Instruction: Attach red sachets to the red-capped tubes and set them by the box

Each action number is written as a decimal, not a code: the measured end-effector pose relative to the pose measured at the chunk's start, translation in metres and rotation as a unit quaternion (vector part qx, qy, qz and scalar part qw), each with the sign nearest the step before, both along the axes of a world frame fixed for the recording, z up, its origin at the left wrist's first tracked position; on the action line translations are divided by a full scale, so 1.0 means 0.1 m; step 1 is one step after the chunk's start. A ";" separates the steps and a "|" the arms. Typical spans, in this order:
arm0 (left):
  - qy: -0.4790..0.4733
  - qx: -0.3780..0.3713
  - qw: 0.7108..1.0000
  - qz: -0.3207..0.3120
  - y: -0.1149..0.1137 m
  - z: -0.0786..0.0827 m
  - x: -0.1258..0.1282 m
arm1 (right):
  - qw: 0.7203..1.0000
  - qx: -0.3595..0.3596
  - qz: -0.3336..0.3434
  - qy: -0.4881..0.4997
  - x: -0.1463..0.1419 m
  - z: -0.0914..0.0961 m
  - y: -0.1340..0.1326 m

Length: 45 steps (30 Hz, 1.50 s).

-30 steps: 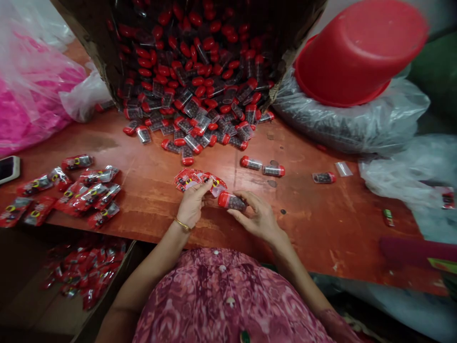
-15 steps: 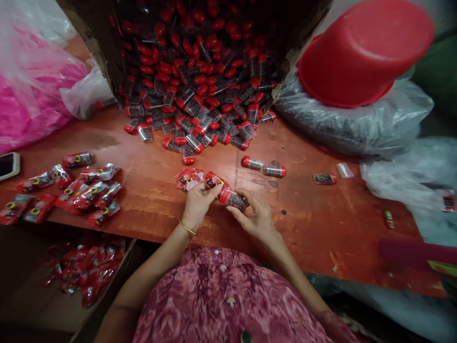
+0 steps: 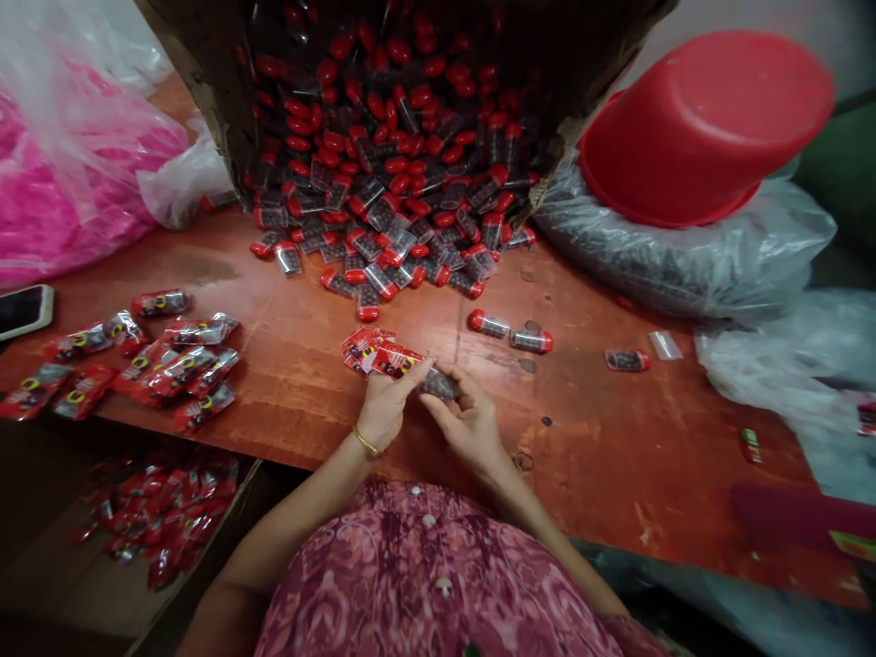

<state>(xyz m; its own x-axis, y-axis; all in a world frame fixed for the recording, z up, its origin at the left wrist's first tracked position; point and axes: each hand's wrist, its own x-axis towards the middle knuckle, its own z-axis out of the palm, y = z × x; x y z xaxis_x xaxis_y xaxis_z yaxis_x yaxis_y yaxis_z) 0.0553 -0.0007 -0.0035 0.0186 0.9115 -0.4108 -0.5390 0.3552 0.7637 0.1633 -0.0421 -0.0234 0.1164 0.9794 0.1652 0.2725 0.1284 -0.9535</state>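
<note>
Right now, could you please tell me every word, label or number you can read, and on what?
Red printed plastic sachet in the left hand: yellow ring mark, lettering too blurred to read.
Filled red sachets on the wooden table: likewise blurred.
No readable text anywhere.

The worktop (image 3: pixel 616 456) is a reddish-brown wooden board, glossy in patches under dim, warm light, with pale scuffs toward its near right edge and a darker stain (image 3: pixel 198 269) at the far left. A strip of pale wall (image 3: pixel 698 18) shows at the top right. A big brown box (image 3: pixel 198 91) lies on its side along the far edge. To its right a red tub (image 3: pixel 704 119) rests upturned and tilted on a clear sack (image 3: pixel 684 260) of dark stuff. To its left slumps a bag (image 3: pixel 68 182) of pink stuff. Below the near left edge, a carton (image 3: pixel 225 516) sits in deep shadow.
</note>
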 end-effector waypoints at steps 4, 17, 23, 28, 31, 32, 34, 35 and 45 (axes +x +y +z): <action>-0.013 -0.029 0.999 -0.020 0.04 0.05 -0.08 | 0.990 -0.086 0.004 0.116 0.04 -0.03 -0.01; -0.038 -0.016 0.995 -0.096 -0.03 -0.04 -0.03 | 0.971 -0.121 -0.027 0.206 0.00 0.01 0.11; -0.091 -0.064 0.987 -0.117 -0.10 -0.03 0.06 | 0.988 -0.060 -0.066 0.124 0.01 -0.06 0.21; -0.102 -0.090 0.991 0.018 0.10 0.06 -0.15 | 0.996 -0.041 -0.016 0.081 0.12 -0.18 0.23; -0.055 -0.052 0.969 0.235 0.31 0.09 -0.60 | 0.998 -0.037 -0.053 0.023 0.27 -0.31 0.24; -0.025 -0.039 0.954 0.297 0.35 0.10 -0.78 | 0.997 -0.034 -0.064 0.008 0.31 -0.35 0.25; 0.040 -0.019 0.921 0.388 0.37 0.12 -1.16 | 0.997 -0.030 -0.065 -0.017 0.37 -0.42 0.26; 0.078 -0.009 0.906 0.417 0.35 0.13 -1.33 | 0.998 -0.028 -0.056 -0.033 0.38 -0.44 0.26; 0.446 0.060 0.836 0.313 0.59 0.17 -1.44 | 0.986 0.028 0.024 -0.165 0.36 -0.39 0.27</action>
<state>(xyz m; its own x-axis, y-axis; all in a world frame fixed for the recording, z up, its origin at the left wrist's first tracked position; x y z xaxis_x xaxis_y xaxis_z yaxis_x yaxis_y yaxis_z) -0.0887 0.0584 0.0137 -0.7426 0.6639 0.0878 0.2125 0.1093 0.9710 0.1996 -0.0150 -0.0628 0.0008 0.9707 0.2405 0.5596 0.1989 -0.8045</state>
